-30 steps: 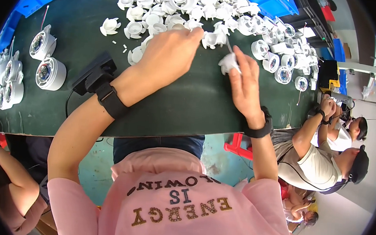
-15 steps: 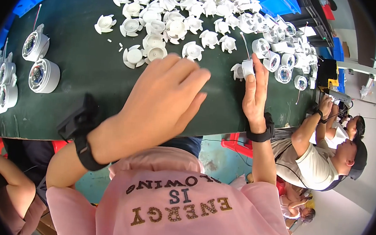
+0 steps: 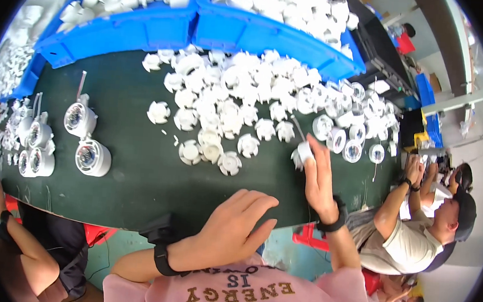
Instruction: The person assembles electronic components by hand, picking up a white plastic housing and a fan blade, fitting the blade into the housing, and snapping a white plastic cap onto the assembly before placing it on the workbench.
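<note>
My left hand [image 3: 241, 225] hovers near the table's front edge, in front of my chest. Its fingers stretch out loosely with the thumb apart, and nothing shows in it. Further right, my right hand [image 3: 321, 177] holds a small white round housing [image 3: 305, 151] between thumb and fingers; a thin wire sticks up from it. Partly hidden beside that housing is a white bladed fan wheel [image 3: 297, 160]. A loose fan wheel [image 3: 229, 164] lies beyond my left hand, at the near end of a large pile of white fan wheels [image 3: 227, 116].
Blue bins [image 3: 126, 34] full of white parts stand along the back. White round housings [image 3: 352, 150] with clear faces crowd the right; two larger wired ones [image 3: 93, 157] stand at left. A co-worker [image 3: 411, 227] sits on the right, and another person's arm [image 3: 19, 241] shows at left.
The view has tilted up, bringing more of the blue bins into sight. My left hand has drawn back from the fan wheels toward my body. My right hand stays at the small white housing.
</note>
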`<state>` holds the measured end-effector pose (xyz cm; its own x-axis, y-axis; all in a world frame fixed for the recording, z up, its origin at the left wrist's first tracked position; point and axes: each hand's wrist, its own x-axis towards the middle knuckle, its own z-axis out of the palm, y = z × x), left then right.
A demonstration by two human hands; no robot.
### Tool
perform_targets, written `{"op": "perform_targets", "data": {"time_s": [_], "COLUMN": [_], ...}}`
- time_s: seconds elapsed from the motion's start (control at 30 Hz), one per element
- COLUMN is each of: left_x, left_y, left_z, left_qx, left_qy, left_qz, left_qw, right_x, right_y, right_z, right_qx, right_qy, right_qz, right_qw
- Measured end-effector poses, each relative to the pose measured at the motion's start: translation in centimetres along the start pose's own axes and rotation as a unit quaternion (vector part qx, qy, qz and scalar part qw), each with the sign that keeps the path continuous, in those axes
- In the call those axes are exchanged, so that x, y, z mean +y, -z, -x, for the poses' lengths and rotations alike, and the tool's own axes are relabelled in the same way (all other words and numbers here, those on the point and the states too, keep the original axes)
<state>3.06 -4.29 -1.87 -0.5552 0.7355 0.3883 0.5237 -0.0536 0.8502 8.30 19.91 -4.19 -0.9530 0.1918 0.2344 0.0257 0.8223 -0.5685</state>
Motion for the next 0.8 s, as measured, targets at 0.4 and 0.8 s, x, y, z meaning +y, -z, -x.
{"op": "perform_targets", "data": {"time_s": [0.4,0.8], "left_x": [-0.7,0.1], "left_y": [3.6,5.7], "left_z": [4.2,4.5], "left_qx": [0.202,0.225], "left_qy": [0.261,0.303], "left_qz": [0.496,0.385], "left_qw": [0.803,0.842], "right_x": [-7.5,-10.3], "right_y": [-3.9,-0.6], "right_z": [-10.5,-6.3], "right_qx": [-0.068,-0.219], "right_qy": [0.084,0.068], "right_qz": [-0.014,-0.097], "right_qw": [0.994,0.969]}}
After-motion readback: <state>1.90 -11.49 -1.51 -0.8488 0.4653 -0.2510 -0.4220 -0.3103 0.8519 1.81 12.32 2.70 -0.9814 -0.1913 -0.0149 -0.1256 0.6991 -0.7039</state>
